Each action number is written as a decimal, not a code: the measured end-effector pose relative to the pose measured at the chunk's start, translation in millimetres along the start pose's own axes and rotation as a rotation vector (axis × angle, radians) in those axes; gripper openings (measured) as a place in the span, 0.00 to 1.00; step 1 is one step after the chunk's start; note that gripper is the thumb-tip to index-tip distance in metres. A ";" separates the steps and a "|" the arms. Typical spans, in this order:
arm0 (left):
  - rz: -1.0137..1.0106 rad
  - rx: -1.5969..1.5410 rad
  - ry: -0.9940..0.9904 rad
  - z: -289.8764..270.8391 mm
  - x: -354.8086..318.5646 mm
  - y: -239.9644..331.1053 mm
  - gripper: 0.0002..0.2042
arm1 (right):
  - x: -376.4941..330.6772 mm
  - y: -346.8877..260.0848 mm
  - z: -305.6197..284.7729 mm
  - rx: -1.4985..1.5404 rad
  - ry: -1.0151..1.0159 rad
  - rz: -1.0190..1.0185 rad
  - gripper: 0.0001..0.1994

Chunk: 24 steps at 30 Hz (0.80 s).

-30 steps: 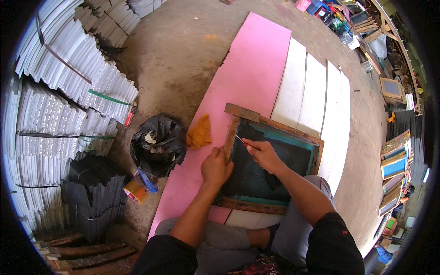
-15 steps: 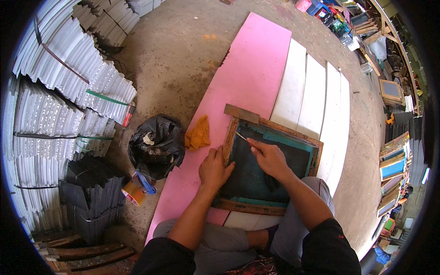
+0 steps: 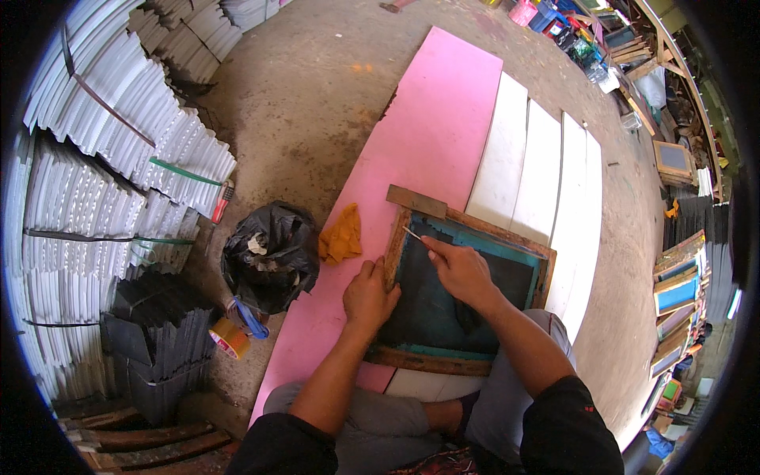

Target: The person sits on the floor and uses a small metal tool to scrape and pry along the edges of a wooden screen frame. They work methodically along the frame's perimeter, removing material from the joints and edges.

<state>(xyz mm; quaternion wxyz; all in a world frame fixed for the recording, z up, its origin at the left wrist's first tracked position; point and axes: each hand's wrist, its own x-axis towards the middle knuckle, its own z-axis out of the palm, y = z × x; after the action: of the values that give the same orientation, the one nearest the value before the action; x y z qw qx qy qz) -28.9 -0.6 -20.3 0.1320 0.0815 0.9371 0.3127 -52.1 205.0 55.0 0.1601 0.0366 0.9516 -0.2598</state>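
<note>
A wooden-framed printing screen (image 3: 507, 273) with dark mesh and teal borders lies tilted across my lap and the boards. My left hand (image 3: 370, 299) is closed round its left rail, the thumb on the inner side. In my right hand (image 3: 461, 273) is a thin screwdriver-like tool (image 3: 413, 234), its slim metal tip at the mesh near the upper left corner; the fingers hide most of its handle. A short flat wooden piece (image 3: 417, 201) sits at that corner. Under my right hand, a dark patch on the mesh is hard to make out.
Pink board (image 3: 427, 119) and white boards (image 3: 542, 158) lie beneath the screen. An orange cloth (image 3: 340, 235), a black plastic bag (image 3: 269, 273) and a tape roll (image 3: 229, 339) are at left, beside strapped stacks of white sheets (image 3: 87, 198). More frames (image 3: 677, 297) stand at right.
The tool's tip has shifted slightly left and up toward the left rail, my right hand moving with it. My left hand keeps its hold on the frame.
</note>
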 end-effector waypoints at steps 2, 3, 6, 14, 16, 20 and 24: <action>0.013 -0.003 0.005 0.5 0.0 -0.1 0.35 | -0.3 -1.8 -0.1 -0.018 0.010 0.001 0.18; 0.015 -0.003 0.004 0.3 0.1 0.3 0.35 | -0.5 -3.3 -0.2 -0.028 0.015 0.001 0.18; 0.013 0.001 0.009 -1.2 -1.1 1.0 0.35 | 0.3 -8.7 0.4 -0.086 -0.003 0.006 0.18; 0.006 -0.019 0.005 -0.8 -0.4 0.7 0.34 | 1.1 -15.4 -7.4 -0.102 -0.028 0.031 0.18; 0.011 -0.031 0.002 -0.3 -0.3 -0.2 0.34 | 1.3 -15.2 -7.2 -0.096 -0.023 0.028 0.18; 0.003 -0.013 -0.002 -0.1 -0.1 -0.5 0.34 | 1.3 -13.0 -4.5 -0.080 -0.015 0.026 0.18; 0.011 -0.023 -0.001 -0.9 -0.2 -0.3 0.34 | 0.4 -14.7 -6.5 -0.069 -0.018 0.030 0.18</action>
<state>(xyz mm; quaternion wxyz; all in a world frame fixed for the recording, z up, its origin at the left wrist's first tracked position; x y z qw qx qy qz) -29.1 -1.3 -19.8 0.1317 0.0851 0.9329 0.3243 -56.6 195.6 67.2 0.1739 0.0431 0.9578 -0.2248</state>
